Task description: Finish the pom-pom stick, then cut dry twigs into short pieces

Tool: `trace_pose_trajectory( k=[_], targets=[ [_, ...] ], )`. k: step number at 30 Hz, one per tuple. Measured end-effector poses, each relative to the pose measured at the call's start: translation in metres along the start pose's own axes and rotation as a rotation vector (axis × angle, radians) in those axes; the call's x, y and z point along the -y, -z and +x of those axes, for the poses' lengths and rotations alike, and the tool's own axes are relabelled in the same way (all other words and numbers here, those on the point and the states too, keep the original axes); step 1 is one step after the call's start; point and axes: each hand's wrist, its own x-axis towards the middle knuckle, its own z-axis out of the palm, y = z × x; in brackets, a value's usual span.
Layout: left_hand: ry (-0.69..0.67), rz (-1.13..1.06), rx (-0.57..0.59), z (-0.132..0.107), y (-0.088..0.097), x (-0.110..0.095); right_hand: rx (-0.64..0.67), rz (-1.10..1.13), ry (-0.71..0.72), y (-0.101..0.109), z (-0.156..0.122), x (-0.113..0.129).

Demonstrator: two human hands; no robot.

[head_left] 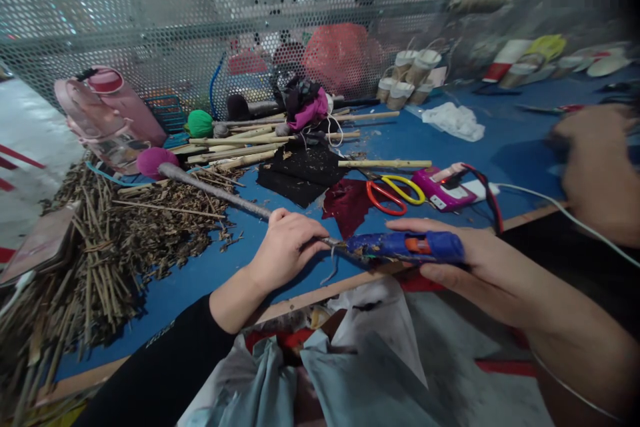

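My left hand is closed around a long grey-wrapped stick. At its far end is a magenta ball; a loose grey strand hangs near the other end. My right hand grips a blue glue gun with an orange part showing in its side opening. The gun's nozzle end points left and meets the stick's near end just beside my left fingers; the exact contact is hidden. Beyond my hands lie scissors with red and yellow handles, dark red cloth and black cloth.
Dried twigs and leaves are heaped at left, near a pink bottle. Several peeled sticks lie behind, with a green ball. A magenta power strip trails a white cable. A blurred co-worker's arm is at right.
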Motion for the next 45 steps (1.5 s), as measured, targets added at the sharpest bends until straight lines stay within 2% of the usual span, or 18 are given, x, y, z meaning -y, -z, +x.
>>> trace_pose_trajectory(
  k=[6, 12, 22, 29, 32, 35, 40, 43, 45],
  targets=[
    [0.002, -0.002, 0.012, -0.001, 0.000, 0.000, 0.032, 0.049, -0.030, 0.001, 0.001, 0.005],
    [0.010, 0.003, 0.023, -0.001, 0.000, 0.000, 0.027, -0.003, 0.051, 0.001, 0.003, 0.007],
    [0.002, -0.002, 0.011, 0.000, 0.000, 0.000, 0.014, -0.059, 0.067, -0.003, -0.002, 0.005],
    [-0.001, -0.006, 0.004, -0.002, -0.001, 0.001, -0.060, -0.101, 0.009, -0.005, -0.010, 0.001],
    [-0.005, -0.007, 0.005, -0.002, 0.000, 0.001, -0.210, -0.085, -0.099, -0.007, -0.006, -0.001],
    [-0.005, -0.004, 0.008, -0.002, 0.000, 0.001, -0.348, -0.160, -0.231, -0.013, 0.013, -0.016],
    [-0.010, -0.012, -0.019, -0.003, 0.002, 0.000, -0.292, -0.482, -0.283, -0.028, 0.063, -0.072],
    [-0.015, -0.006, -0.041, -0.002, 0.004, -0.001, -0.196, -0.523, -0.431, -0.032, 0.079, -0.098],
    [-0.016, 0.007, -0.049, 0.001, 0.008, -0.002, -0.168, -0.504, -0.470, -0.033, 0.081, -0.107]
  ],
)
